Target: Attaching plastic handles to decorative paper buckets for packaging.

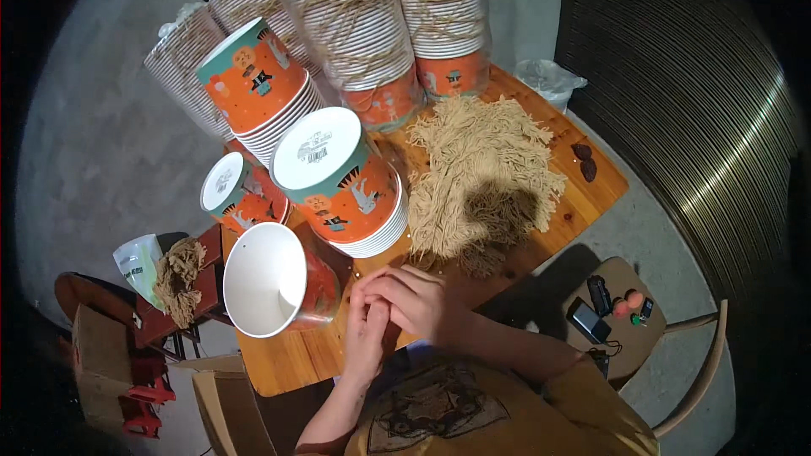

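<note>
Both hands meet at the near edge of the wooden desk (574, 203). The right hand (418, 300) lies curled over the fingers of the left hand (366, 333), the two pressed together; whether they pinch anything between them I cannot tell.

Just left of the hands one paper bucket (274, 280) lies on its side, its white inside facing the camera. Behind it two stacks of orange-and-teal printed buckets lie tipped with their white bases showing: a big stack (342, 181) in the middle and a small stack (236, 194) to its left. A third printed stack (258, 84) leans further back. Behind these stand four tall wrapped columns of buckets (355, 17), rims showing as fine stripes.

One large heap of pale string handles (481, 173) covers the middle of the desk, just beyond the hands. A smaller bundle of string (179, 274) rests on a red stool (169, 317) at the left, beside a white bag (135, 262). At the right a wooden chair (625, 346) carries a few small gadgets.
</note>
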The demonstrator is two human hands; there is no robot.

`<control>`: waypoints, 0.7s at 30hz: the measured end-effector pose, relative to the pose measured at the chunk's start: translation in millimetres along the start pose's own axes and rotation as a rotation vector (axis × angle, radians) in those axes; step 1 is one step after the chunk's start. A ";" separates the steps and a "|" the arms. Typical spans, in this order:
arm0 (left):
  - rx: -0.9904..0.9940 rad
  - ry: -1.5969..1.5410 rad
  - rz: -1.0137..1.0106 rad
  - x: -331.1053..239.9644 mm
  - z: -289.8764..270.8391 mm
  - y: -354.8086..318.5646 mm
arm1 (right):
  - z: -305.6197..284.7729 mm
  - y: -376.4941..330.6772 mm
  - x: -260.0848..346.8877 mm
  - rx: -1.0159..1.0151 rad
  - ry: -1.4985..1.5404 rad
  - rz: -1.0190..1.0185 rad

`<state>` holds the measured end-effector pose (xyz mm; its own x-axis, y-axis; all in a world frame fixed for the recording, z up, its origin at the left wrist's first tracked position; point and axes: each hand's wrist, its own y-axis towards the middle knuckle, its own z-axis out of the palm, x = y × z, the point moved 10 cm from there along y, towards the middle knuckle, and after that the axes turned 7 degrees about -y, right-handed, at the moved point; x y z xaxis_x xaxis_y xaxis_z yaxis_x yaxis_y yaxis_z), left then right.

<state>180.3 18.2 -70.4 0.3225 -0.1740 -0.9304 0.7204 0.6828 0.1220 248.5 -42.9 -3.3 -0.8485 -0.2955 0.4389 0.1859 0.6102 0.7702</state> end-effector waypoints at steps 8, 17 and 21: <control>-0.012 0.358 -0.203 -9.2 -42.1 -59.1 | 0.8 -1.7 28.3 0.074 0.086 -0.090; -0.108 1.258 -0.079 -69.9 -81.1 -117.3 | 74.2 -58.6 47.3 0.452 0.216 -0.046; -0.136 1.335 -0.101 -78.9 -92.3 -128.3 | 91.7 -57.5 53.6 0.622 0.122 -0.097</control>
<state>5.7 9.8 -44.5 -0.6247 0.5384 -0.5655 0.6137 0.7863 0.0706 146.9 -26.5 -66.5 -0.7776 -0.4298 0.4590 -0.2416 0.8781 0.4129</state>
